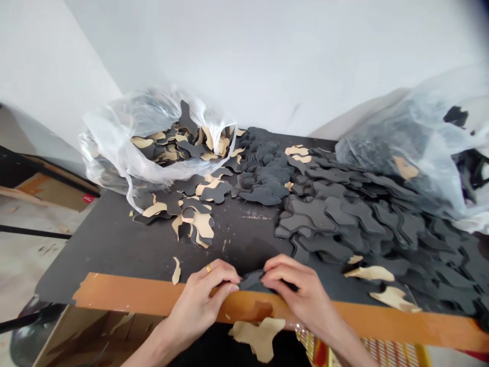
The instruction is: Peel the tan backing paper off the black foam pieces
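Note:
Both my hands meet at the table's front edge on one black cut-out piece [250,280]. My left hand [204,300], with a ring on one finger, pinches its left end between thumb and fingers. My right hand [300,293] pinches its right end, fingers curled over it. The piece is dark foam-like sheet with a wavy outline. Below the hands, under the table edge, a tan backing piece [262,336] of the same shape lies loose.
A dark table [114,239] with an orange taped front edge [133,295]. An open clear plastic bag [126,148] at left spills black-and-tan pieces. Overlapping black pieces [344,214] cover the right half. Another plastic bag [424,142] sits far right. Tan scraps [370,273] lie nearby.

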`<state>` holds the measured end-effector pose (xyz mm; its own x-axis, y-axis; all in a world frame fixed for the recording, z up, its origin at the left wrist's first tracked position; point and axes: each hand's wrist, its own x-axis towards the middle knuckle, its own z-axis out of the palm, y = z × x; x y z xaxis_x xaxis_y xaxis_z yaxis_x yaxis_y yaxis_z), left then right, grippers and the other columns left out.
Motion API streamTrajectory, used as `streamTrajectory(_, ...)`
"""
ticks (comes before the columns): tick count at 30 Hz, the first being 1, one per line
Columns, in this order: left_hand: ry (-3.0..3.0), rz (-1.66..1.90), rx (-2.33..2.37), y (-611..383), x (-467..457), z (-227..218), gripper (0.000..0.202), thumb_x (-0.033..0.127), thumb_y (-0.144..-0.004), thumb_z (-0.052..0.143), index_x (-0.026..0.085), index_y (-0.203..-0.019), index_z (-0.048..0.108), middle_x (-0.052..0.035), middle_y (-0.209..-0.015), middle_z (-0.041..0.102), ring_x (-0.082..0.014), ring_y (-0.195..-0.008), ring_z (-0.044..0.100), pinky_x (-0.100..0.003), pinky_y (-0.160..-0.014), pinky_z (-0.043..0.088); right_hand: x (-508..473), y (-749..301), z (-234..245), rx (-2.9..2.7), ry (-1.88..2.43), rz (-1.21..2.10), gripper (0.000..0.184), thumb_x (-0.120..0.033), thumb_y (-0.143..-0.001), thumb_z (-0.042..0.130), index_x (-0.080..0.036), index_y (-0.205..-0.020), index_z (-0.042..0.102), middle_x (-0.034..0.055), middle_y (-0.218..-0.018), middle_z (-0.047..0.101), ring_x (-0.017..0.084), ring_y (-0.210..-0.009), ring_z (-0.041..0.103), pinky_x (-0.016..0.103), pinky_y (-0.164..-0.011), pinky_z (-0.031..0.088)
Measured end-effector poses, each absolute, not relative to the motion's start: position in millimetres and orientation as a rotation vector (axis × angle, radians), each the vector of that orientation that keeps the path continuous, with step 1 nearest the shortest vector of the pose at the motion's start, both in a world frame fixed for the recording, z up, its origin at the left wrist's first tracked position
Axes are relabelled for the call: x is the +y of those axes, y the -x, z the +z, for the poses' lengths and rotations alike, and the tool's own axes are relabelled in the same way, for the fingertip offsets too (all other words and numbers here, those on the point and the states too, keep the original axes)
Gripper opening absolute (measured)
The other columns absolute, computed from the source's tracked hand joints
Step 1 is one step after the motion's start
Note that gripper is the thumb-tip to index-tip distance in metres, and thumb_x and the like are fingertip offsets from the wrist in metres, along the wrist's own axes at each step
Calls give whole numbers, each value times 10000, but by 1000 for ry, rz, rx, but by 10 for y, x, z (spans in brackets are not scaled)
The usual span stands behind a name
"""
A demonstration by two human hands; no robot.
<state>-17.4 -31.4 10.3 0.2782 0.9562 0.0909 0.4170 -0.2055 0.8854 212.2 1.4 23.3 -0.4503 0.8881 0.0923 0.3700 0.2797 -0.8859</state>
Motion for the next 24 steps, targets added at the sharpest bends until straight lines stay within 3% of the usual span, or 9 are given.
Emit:
streamTrajectory(3,-1742,1009,1290,197,-288,168,221,81,-968,480,243,-969,631,-3,-1033,702,-117,-934,668,-216,-824,514,163,-2383,425,-1945,1183,907,208,-148,-939,577,-277,-868,723,-3,-941,691,143,-839,663,245,-744,517)
streamTrajectory(5,-1851,1098,1325,248,-236,211,218,67,-961,490,233,-989,628,-17,-1071,701,-134,-989,658,-245,-865,517,305,-2576,557,-1889,1314,521,164,-184,-923,616,-300,-933,731,6,-1015,692,175,-921,661,296,-823,524)
streamTrajectory(7,-2039,1145,1385,331,-149,236,198,60,-939,532,223,-989,632,-30,-1078,699,-169,-1065,626,-301,-938,499,459,-2693,662,-1819,1434,77,166,-238,-905,648,-283,-1049,720,61,-1261,609,262,-1186,556,412,-995,461)
streamTrajectory(9,-2215,1094,1501,436,-33,243,193,69,-933,553,219,-1015,644,-43,-1118,689,-203,-1149,577,-359,-1011,464,608,-2670,706,-1796,1469,-166,208,-270,-886,675,-254,-1091,702,96,-1355,536,309,-1265,478,470,-1043,420)
streamTrajectory(12,-2383,919,1629,601,165,232,196,112,-943,556,201,-1097,641,-73,-1220,652,-242,-1225,519,-420,-1071,425,830,-2382,628,-2003,1340,-78,182,-225,-909,636,-223,-1088,666,84,-1129,635,237,-1048,612,383,-954,505)
streamTrajectory(15,-2511,750,1720,751,350,222,273,187,-937,588,171,-1208,614,-108,-1284,622,-297,-1244,487,-474,-1070,422,1073,-2008,448,-2251,1338,-79,270,-179,-905,622,-156,-1173,600,122,-1156,605,232,-985,622,327,-807,555)
streamTrajectory(18,-2578,590,1776,869,488,234,325,257,-927,610,149,-1233,618,-125,-1260,641,-326,-1167,520,-509,-1034,442,1278,-1790,302,-2379,1371,-191,284,-131,-891,603,-147,-1173,583,148,-1137,595,283,-1005,580,357,-737,541)
streamTrajectory(24,-2539,471,1825,993,637,298,358,276,-933,592,121,-1253,632,-132,-1227,657,-314,-1103,527,-457,-972,484,1379,-1781,214,-2400,1332,-218,157,-114,-905,560,-178,-1041,602,138,-1089,606,286,-956,545,366,-746,473)
